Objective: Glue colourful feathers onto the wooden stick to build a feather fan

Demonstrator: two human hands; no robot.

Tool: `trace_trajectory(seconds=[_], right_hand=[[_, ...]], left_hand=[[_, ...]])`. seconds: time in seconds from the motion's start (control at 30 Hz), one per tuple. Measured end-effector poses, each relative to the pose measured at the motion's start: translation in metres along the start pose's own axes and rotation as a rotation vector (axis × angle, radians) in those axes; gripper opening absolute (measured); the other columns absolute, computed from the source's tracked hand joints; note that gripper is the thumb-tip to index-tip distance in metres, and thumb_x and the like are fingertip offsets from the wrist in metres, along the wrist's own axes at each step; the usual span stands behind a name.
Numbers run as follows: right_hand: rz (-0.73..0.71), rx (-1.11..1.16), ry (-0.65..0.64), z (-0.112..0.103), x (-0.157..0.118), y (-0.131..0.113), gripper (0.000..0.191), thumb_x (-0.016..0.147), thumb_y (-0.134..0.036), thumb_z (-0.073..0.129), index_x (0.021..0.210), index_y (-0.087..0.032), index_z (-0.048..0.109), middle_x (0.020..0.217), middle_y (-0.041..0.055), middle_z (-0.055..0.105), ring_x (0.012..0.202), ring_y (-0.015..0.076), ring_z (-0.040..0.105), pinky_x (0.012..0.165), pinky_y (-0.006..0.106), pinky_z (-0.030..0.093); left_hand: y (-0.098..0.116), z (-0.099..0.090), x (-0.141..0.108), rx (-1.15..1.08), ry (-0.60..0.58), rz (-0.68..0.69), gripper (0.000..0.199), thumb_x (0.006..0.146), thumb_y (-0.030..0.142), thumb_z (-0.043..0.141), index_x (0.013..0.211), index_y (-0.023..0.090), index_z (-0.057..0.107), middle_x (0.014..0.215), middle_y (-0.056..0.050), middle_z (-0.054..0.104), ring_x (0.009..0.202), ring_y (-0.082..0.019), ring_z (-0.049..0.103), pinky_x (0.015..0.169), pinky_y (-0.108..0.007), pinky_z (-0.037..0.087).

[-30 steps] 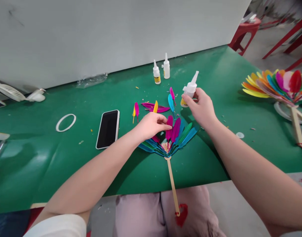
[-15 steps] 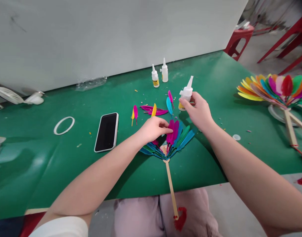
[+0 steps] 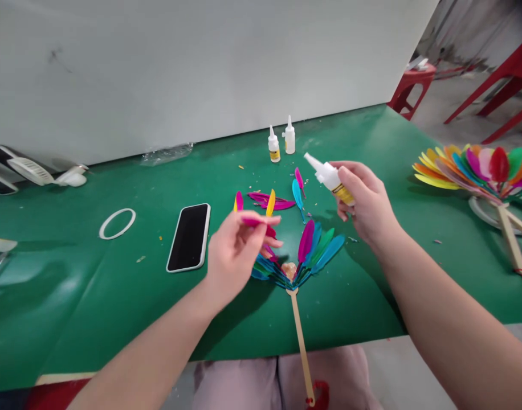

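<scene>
My left hand (image 3: pixel 232 256) pinches a magenta feather (image 3: pixel 251 221), largely covered by the fingers. It hovers over the left side of a feather fan (image 3: pixel 300 327) with a wooden handle. Blue, green and magenta feathers (image 3: pixel 324 250) spread from the fan's head, around a pale glossy patch (image 3: pixel 289 270). In my right hand (image 3: pixel 366 196) is a white glue bottle (image 3: pixel 330 177) with a yellow label, tilted so its long nozzle points up and left. That bottle is above the table, right of the fan's upper feathers and apart from them.
Loose feathers (image 3: pixel 272 201) lie beyond the fan. Two more glue bottles (image 3: pixel 274 145) stand near the grey wall. To the left are a phone (image 3: pixel 188 238) and a white ring (image 3: pixel 117 224). A finished-looking multicoloured fan (image 3: pixel 498 168) lies at right on the green table (image 3: pixel 133 313).
My left hand has lifted one magenta feather off the fan and moved left with it. The glue bottle has gone from nearly upright to tilted leftward in my right hand.
</scene>
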State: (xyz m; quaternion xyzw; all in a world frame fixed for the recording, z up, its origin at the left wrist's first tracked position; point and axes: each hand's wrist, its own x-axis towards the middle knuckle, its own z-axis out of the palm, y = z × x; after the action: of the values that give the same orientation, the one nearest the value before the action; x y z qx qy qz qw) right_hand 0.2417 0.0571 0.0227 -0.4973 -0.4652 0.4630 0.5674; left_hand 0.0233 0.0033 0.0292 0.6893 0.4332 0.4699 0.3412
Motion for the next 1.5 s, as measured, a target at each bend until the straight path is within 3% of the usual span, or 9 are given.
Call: trace_trajectory(seconds=[0.2,0.47,0.57,0.7,0.9,1.13,1.2,1.33,1.5], right_hand=[[0.098,0.241,-0.089,-0.006,-0.004,-0.008,0.031,0.064,-0.048,0.063,0.079,-0.024,0.049,0.061,-0.0047,0.037,0.045,0.0054,0.028,0.037,0.02,0.025],[0.0,0.325,-0.166,-0.012,-0.009,-0.012,0.055,0.076,-0.072,0.015,0.06,-0.024,0.036,0.068,0.0019,0.038,0.079,0.0195,0.048,0.069,0.038,0.044],[0.051,0.437,-0.196,-0.01,-0.012,-0.013,0.053,0.078,-0.07,0.016,0.059,-0.024,0.036,0.072,0.0019,0.042,0.089,0.0203,0.05,0.077,0.043,0.044],[0.131,0.653,-0.275,-0.003,-0.018,-0.013,0.039,0.08,-0.059,0.034,0.061,-0.025,0.037,0.061,-0.0021,0.034,0.075,0.0169,0.05,0.078,0.044,0.046],[0.056,0.357,-0.254,0.011,-0.028,-0.013,0.034,0.073,-0.059,0.048,0.062,-0.028,0.042,0.048,-0.0067,0.019,0.049,0.0126,0.035,0.079,0.046,0.046],[-0.114,0.29,-0.4,0.013,-0.035,-0.014,0.037,0.058,-0.049,0.07,0.091,-0.035,0.06,0.05,-0.0083,0.041,0.049,0.0111,0.042,0.081,0.043,0.047],[-0.196,0.201,-0.336,0.013,-0.037,-0.015,0.034,0.057,-0.042,0.074,0.088,-0.032,0.062,0.052,-0.0077,0.047,0.051,0.0108,0.045,0.079,0.04,0.048],[-0.252,-0.094,0.032,0.011,-0.038,-0.018,0.017,0.059,-0.03,0.074,0.059,-0.022,0.059,0.051,-0.0051,0.052,0.049,0.01,0.048,0.066,0.033,0.048],[-0.087,-0.03,-0.064,0.004,-0.031,-0.016,0.023,0.072,-0.033,0.064,0.057,-0.02,0.051,0.042,-0.0077,0.046,0.041,0.0075,0.043,0.061,0.03,0.046]], left_hand=[[-0.003,0.007,-0.022,0.368,-0.293,0.876,0.017,0.082,0.014,0.05,0.098,0.013,0.056,0.104,-0.017,0.065,0.096,-0.02,0.063,0.076,-0.027,0.056],[0.0,0.02,-0.014,0.525,-0.334,1.223,0.015,0.079,0.017,0.055,0.087,0.013,0.068,0.092,-0.006,0.071,0.081,-0.018,0.068,0.074,-0.024,0.058],[-0.001,0.022,-0.015,0.516,-0.324,1.236,0.013,0.077,0.019,0.059,0.084,0.018,0.069,0.09,-0.001,0.071,0.084,-0.018,0.067,0.075,-0.024,0.059],[-0.001,0.022,-0.015,0.457,-0.317,1.174,0.012,0.076,0.018,0.062,0.086,0.017,0.069,0.094,-0.003,0.07,0.091,-0.018,0.066,0.081,-0.025,0.057],[-0.005,0.025,-0.017,0.378,-0.393,1.057,0.013,0.079,0.014,0.056,0.087,0.014,0.067,0.095,-0.007,0.07,0.088,-0.017,0.066,0.084,-0.026,0.055],[-0.023,0.031,-0.024,0.323,-0.393,0.934,0.023,0.084,0.014,0.046,0.101,0.011,0.062,0.105,-0.008,0.067,0.093,-0.017,0.064,0.082,-0.025,0.053],[-0.025,0.031,-0.024,0.331,-0.387,0.939,0.023,0.085,0.015,0.046,0.101,0.011,0.062,0.104,-0.007,0.067,0.092,-0.016,0.064,0.081,-0.024,0.053],[-0.026,0.031,-0.025,0.352,-0.376,0.954,0.023,0.085,0.016,0.045,0.1,0.012,0.062,0.104,-0.007,0.067,0.092,-0.016,0.064,0.08,-0.025,0.053],[-0.027,0.03,-0.025,0.379,-0.38,1.008,0.024,0.086,0.016,0.043,0.101,0.011,0.062,0.104,-0.009,0.066,0.094,-0.018,0.063,0.081,-0.029,0.054]])
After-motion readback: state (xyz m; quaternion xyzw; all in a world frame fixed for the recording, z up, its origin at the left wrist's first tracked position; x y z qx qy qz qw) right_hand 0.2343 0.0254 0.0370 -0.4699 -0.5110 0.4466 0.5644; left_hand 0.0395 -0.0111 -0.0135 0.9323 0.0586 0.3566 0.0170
